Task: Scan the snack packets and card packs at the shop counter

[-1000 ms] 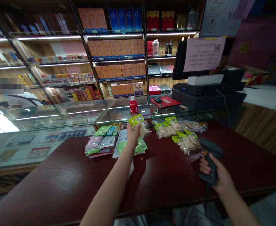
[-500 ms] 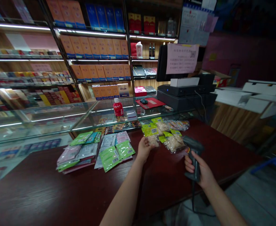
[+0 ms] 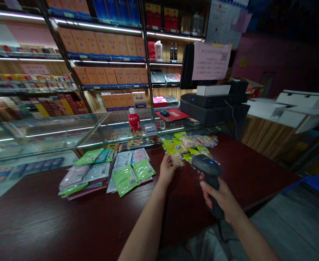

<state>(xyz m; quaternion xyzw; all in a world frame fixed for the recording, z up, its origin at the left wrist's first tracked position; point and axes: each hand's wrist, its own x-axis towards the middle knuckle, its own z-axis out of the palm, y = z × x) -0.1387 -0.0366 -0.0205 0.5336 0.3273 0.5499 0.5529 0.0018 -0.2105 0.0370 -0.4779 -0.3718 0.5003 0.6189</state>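
Observation:
In my right hand (image 3: 222,201) is a dark barcode scanner (image 3: 207,168), fingers wrapped round its handle and a small blue light lit on its top. Its head points left, over the snack packets. My left hand (image 3: 167,170) grips the near edge of a clear snack packet (image 3: 177,158) with a yellow-green top and pale contents. Other yellow-topped packets (image 3: 186,143) lie just behind it, and one more is partly hidden by the scanner. To the left, green sachets (image 3: 125,179) rest on paler ones, beside a mixed pile of sachets (image 3: 87,172).
The dark red table (image 3: 50,217) adjoins a glass display counter (image 3: 94,134). On the glass stand a red bottle (image 3: 134,119) and a mouse (image 3: 164,113) on a red mat. A monitor (image 3: 186,67) and black cash drawer (image 3: 203,110) are at the back right. The scanner's cable hangs near the table's front edge.
My right hand has moved left with the barcode scanner, turning its head toward the packets; its blue light now shows. My left hand stays at the same packet. The view has shifted slightly.

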